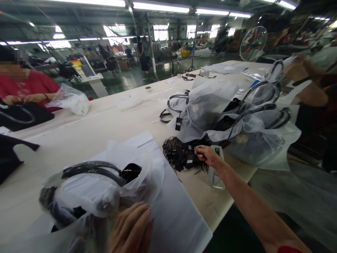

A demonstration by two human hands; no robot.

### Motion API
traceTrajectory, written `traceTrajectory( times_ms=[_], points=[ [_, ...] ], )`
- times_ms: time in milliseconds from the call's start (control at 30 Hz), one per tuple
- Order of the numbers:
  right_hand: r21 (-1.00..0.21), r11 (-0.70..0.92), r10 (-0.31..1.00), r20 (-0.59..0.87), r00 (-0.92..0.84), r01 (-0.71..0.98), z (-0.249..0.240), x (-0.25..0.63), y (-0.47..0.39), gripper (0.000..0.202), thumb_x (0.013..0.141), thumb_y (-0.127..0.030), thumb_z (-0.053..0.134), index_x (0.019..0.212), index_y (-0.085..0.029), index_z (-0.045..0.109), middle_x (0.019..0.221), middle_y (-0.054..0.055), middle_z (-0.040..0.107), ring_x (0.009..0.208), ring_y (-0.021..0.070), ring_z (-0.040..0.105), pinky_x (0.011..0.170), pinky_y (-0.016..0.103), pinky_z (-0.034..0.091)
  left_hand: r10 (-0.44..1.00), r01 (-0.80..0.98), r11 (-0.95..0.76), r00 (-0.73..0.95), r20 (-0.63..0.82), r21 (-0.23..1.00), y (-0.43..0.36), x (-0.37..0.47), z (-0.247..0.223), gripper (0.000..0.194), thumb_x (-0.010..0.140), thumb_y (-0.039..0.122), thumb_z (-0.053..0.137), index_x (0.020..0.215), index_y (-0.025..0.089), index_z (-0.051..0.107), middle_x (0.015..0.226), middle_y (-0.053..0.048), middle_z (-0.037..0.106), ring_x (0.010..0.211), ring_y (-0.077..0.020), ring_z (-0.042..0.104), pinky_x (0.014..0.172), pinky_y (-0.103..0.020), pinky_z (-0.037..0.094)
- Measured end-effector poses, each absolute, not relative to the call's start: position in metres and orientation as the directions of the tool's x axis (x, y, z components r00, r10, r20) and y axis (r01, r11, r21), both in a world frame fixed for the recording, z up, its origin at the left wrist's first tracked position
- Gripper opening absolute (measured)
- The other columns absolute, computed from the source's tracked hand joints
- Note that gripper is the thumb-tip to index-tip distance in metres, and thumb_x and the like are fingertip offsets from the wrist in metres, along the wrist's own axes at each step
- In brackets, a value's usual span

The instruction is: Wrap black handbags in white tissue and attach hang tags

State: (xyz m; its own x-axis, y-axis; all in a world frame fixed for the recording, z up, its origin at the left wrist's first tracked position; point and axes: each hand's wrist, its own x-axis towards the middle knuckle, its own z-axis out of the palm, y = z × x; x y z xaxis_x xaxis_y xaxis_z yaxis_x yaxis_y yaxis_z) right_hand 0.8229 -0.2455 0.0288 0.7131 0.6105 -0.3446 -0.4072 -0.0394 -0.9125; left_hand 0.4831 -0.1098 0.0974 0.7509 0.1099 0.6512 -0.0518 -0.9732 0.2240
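Observation:
My right hand (207,155) reaches over a pile of black hang tags (181,153) with thin black strings. Its thumb and fingertips are pinched together at the pile's right edge; what is between them is too small to make out. Beneath that wrist lies a white plastic object with a green patch (216,177), partly covered. My left hand (131,228) rests with fingers stretched out at the near side of a handbag in cloudy plastic wrap (105,196). The bag's dark handles (92,168) are wrapped too, and white sheets (173,207) lie under it.
More plastic-covered handbags (210,105) with wrapped handles crowd the table's right side. Across the table (126,123), a person in red (31,88) handles a black bag (26,114) beside crumpled clear plastic (71,100). Another person's arm (308,77) is at the far right.

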Motion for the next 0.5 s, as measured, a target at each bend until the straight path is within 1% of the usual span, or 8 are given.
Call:
traceTrajectory(
  times_ms=[67, 100, 167, 233, 300, 367, 433, 500],
  points=[
    [-0.904, -0.059, 0.671, -0.350, 0.654, -0.423, 0.048, 0.818, -0.247, 0.036, 0.053, -0.036, 0.078, 0.066, -0.014, 0.053, 0.055, -0.002, 0.054, 0.036, 0.0003, 0.031, 0.035, 0.015, 0.014, 0.144, -0.109, -0.925, 0.786, 0.602, 0.363, -0.127, 0.513, 0.092, 0.021, 0.079, 0.009, 0.056, 0.097, 0.017, 0.063, 0.093, -0.007, 0.067, 0.090, -0.0175, 0.063, 0.080, -0.026, 0.052],
    [-0.902, -0.075, 0.706, -0.349, 0.616, -0.425, 0.057, 0.813, -0.248, 0.036, 0.053, -0.036, 0.078, 0.066, -0.014, 0.053, 0.055, -0.003, 0.054, 0.036, -0.0002, 0.031, 0.035, 0.015, 0.013, 0.197, -0.108, -0.880, 0.802, 0.563, 0.462, -0.132, 0.529, 0.089, 0.020, 0.080, 0.010, 0.055, 0.096, 0.018, 0.063, 0.092, -0.007, 0.068, 0.088, -0.0169, 0.063, 0.079, -0.026, 0.052],
    [-0.900, -0.122, 0.778, -0.348, 0.523, -0.418, 0.077, 0.801, -0.251, 0.034, 0.056, -0.036, 0.077, 0.066, -0.013, 0.054, 0.055, -0.004, 0.054, 0.035, -0.0009, 0.030, 0.035, 0.015, 0.013, 0.328, -0.061, -0.740, 0.837, 0.438, 0.670, -0.136, 0.560, 0.083, 0.021, 0.080, 0.013, 0.052, 0.097, 0.019, 0.063, 0.097, -0.008, 0.067, 0.089, -0.0174, 0.063, 0.077, -0.026, 0.053],
    [-0.900, -0.186, 0.828, -0.360, 0.429, -0.395, 0.095, 0.788, -0.254, 0.031, 0.058, -0.035, 0.075, 0.067, -0.013, 0.055, 0.053, -0.004, 0.053, 0.034, -0.0010, 0.029, 0.034, 0.015, 0.013, 0.436, 0.006, -0.564, 0.851, 0.291, 0.826, -0.135, 0.588, 0.080, 0.027, 0.079, 0.014, 0.052, 0.103, 0.018, 0.062, 0.107, -0.009, 0.065, 0.095, -0.0190, 0.061, 0.073, -0.026, 0.054],
    [-0.894, -0.248, 0.857, -0.383, 0.345, -0.374, 0.111, 0.775, -0.257, 0.028, 0.060, -0.034, 0.074, 0.068, -0.013, 0.056, 0.051, -0.004, 0.053, 0.034, -0.0006, 0.029, 0.034, 0.016, 0.012, 0.494, 0.060, -0.432, 0.851, 0.180, 0.900, -0.133, 0.609, 0.078, 0.037, 0.075, 0.013, 0.054, 0.111, 0.017, 0.060, 0.115, -0.010, 0.062, 0.096, -0.0199, 0.060, 0.070, -0.026, 0.053],
    [-0.884, -0.295, 0.870, -0.406, 0.280, -0.363, 0.122, 0.762, -0.257, 0.027, 0.060, -0.033, 0.073, 0.068, -0.013, 0.057, 0.049, -0.004, 0.052, 0.034, -0.0001, 0.029, 0.034, 0.016, 0.012, 0.492, 0.082, -0.368, 0.862, 0.119, 0.926, -0.133, 0.621, 0.076, 0.041, 0.071, 0.012, 0.055, 0.111, 0.018, 0.061, 0.114, -0.009, 0.062, 0.092, -0.0193, 0.060, 0.073, -0.027, 0.051],
    [-0.875, -0.325, 0.876, -0.421, 0.235, -0.358, 0.129, 0.752, -0.256, 0.025, 0.060, -0.032, 0.072, 0.067, -0.013, 0.057, 0.048, -0.005, 0.051, 0.035, 0.0004, 0.030, 0.034, 0.016, 0.013, 0.450, 0.078, -0.342, 0.889, 0.090, 0.937, -0.134, 0.624, 0.074, 0.031, 0.070, 0.013, 0.055, 0.098, 0.019, 0.066, 0.102, -0.006, 0.067, 0.087, -0.0184, 0.060, 0.077, -0.028, 0.049],
    [-0.871, -0.342, 0.880, -0.428, 0.204, -0.351, 0.131, 0.743, -0.253, 0.024, 0.061, -0.030, 0.071, 0.066, -0.013, 0.057, 0.048, -0.004, 0.052, 0.034, 0.0005, 0.031, 0.033, 0.016, 0.013, 0.426, 0.092, -0.290, 0.904, 0.043, 0.953, -0.136, 0.618, 0.072, 0.016, 0.073, 0.019, 0.054, 0.080, 0.018, 0.068, 0.082, -0.004, 0.069, 0.078, -0.0170, 0.060, 0.073, -0.027, 0.048]
  ],
)
